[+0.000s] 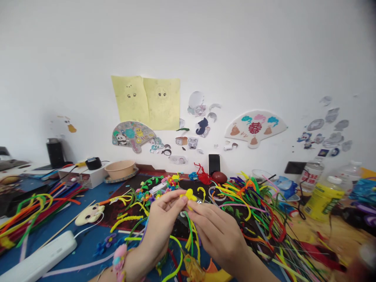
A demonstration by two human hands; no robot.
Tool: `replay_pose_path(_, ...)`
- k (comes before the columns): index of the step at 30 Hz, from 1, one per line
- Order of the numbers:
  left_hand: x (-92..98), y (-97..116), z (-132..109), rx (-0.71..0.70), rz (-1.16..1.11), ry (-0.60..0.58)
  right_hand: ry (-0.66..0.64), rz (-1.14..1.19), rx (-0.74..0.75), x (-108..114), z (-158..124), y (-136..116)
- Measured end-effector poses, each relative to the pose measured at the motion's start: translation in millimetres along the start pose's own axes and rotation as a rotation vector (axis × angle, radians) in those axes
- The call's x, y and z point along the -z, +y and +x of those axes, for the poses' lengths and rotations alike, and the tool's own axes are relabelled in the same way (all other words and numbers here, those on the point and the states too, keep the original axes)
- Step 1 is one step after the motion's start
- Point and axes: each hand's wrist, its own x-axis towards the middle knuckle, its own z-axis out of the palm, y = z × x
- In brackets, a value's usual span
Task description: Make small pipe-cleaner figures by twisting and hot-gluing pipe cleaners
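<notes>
On the blue table point(85, 246), a heap of pipe cleaners point(258, 199) lies beside the right hand point(221, 235). Its fingertips and the left hand's point(163, 217) pinch a small yellow flower point(189, 193) between them, above the clutter; squeezing too hard could bend its petals.

A white wall point(188, 39), softly and evenly lit, fills the upper view through 12 o'clock. Yellow sheets point(161, 107) hang at 10 o'clock, fan-shaped cutouts point(133, 135) at 9 and 3. Below, the tabletop point(84, 250) is blue toward 8 o'clock, pale wood-coloured toward 4.
</notes>
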Motion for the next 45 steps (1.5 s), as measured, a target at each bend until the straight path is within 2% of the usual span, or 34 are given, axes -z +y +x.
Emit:
replay_pose_path(8,-1.2,5.2,-0.9,0.056,-0.041,-0.01,-0.046,0.035,-0.088,1.5,2.5,-6.1)
replay_pose_path(17,0.9,9.6,2.9,0.048,-0.017,-0.033,-0.145,0.029,-0.077,6.1,4.4,-7.7)
replay_pose_path(24,-0.1,9.0,0.9,0.05,0.052,-0.116,-0.149,0.011,-0.073,18.9,7.3,-3.4)
replay_pose_path(32,-3.3,9.7,-2.8,0.063,0.077,-0.115,-0.167,0.051,-0.041,26.3,8.8,-2.9)
replay_pose_path(35,-3.5,8.6,-2.3,0.041,0.08,-0.108,-0.164,0.109,-0.13,26.8,10.1,-6.3)
replay_pose_path(38,-4.9,10.1,-2.7,-0.002,0.116,-0.095,-0.147,0.215,-0.301,27.6,10.5,-8.0)
replay_pose_path(42,-6.7,13.8,-6.7,-0.116,0.218,-0.054,-0.149,0.442,-0.578,25.8,10.1,-9.1)
replay_pose_path(45,-6.7,13.9,-10.5,-0.219,0.277,-0.052,-0.094,0.551,-0.7,20.7,9.0,-11.2)
